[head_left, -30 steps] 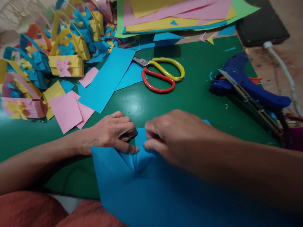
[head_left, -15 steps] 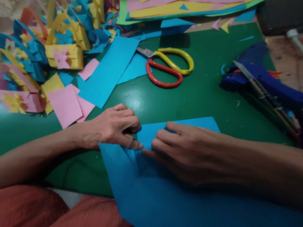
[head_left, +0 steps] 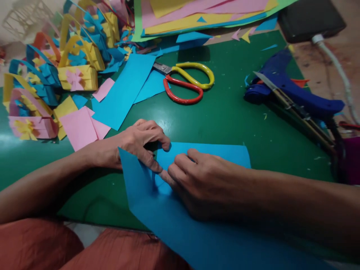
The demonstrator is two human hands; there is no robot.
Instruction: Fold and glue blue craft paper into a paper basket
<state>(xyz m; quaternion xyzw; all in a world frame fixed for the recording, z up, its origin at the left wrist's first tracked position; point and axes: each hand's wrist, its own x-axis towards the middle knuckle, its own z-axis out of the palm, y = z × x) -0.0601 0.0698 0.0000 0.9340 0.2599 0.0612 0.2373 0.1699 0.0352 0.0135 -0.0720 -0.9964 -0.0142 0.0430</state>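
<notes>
A large blue paper sheet (head_left: 180, 225) spreads from under my hands down over the table's front edge, its left corner raised in front of my left wrist. Under my fingers, a flat blue paper piece (head_left: 225, 152) lies on the green table; whether it joins the large sheet I cannot tell. My left hand (head_left: 144, 144) has curled fingers, with its thumb pressing the paper at a fold. Against that thumb rests the tip of a digit of my right hand (head_left: 197, 180), whose other fingers are bent over the paper. The right hand hides part of the fold.
Scissors (head_left: 188, 82) with red and yellow handles lie behind my hands, near blue strips (head_left: 123, 93) and pink paper pieces (head_left: 80, 127). Several small paper baskets (head_left: 77, 77) stand at left. A blue glue gun (head_left: 292, 88) is at right, a paper stack (head_left: 205, 15) at the back.
The large sheet's left corner has risen, and its lower edge has shifted right. My right hand has moved slightly left, its fingertip now meeting my left thumb. The camera view has shifted a little.
</notes>
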